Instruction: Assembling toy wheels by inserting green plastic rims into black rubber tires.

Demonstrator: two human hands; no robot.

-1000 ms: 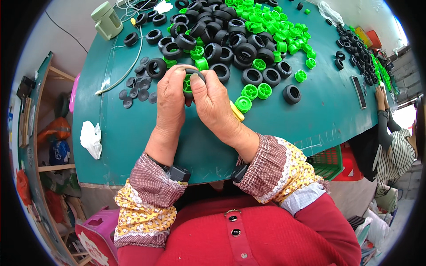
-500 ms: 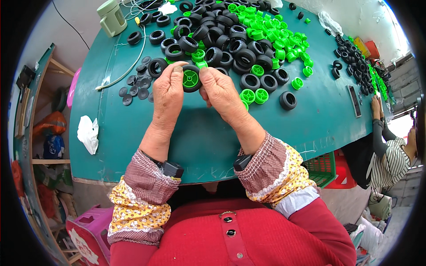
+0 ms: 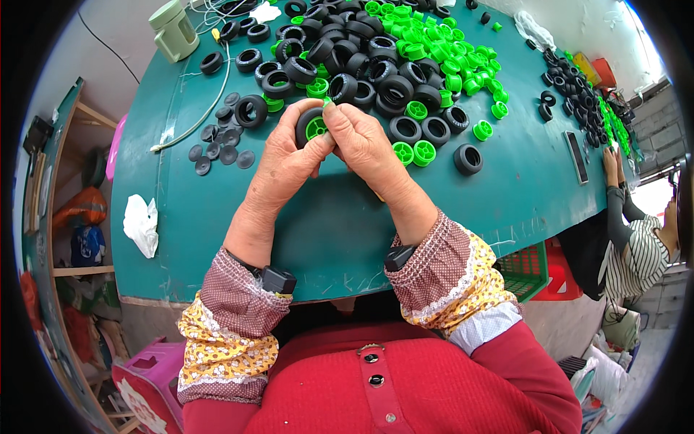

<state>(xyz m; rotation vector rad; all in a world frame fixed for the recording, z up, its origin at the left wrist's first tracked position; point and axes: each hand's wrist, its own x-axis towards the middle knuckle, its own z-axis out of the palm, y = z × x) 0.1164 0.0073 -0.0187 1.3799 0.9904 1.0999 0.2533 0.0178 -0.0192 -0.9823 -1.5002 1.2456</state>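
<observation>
Both my hands are closed on one toy wheel (image 3: 315,129), a black tyre with a green spoked rim inside it, held up over the table. My left hand (image 3: 285,159) grips it at the left and lower edge. Around its right side my right hand (image 3: 365,145) closes, covering that part of the wheel with thumb and fingers. Just beyond lies a heap of black tyres (image 3: 396,92) mixed with green rims (image 3: 423,152). Small dark discs (image 3: 228,155) are scattered left of my hands.
The green table (image 3: 325,239) also bears a lidded mug (image 3: 173,32), a white cable (image 3: 221,92), a crumpled white bag (image 3: 141,224) and a phone-like slab (image 3: 576,155). At the right, a co-worker's hands (image 3: 613,165) are near another heap of tyres and rims. A pink stool (image 3: 155,376) stands lower left.
My left thumb has moved from the wheel's top down across its lower front. The wheel has turned slightly, and my right hand covers more of its right side.
</observation>
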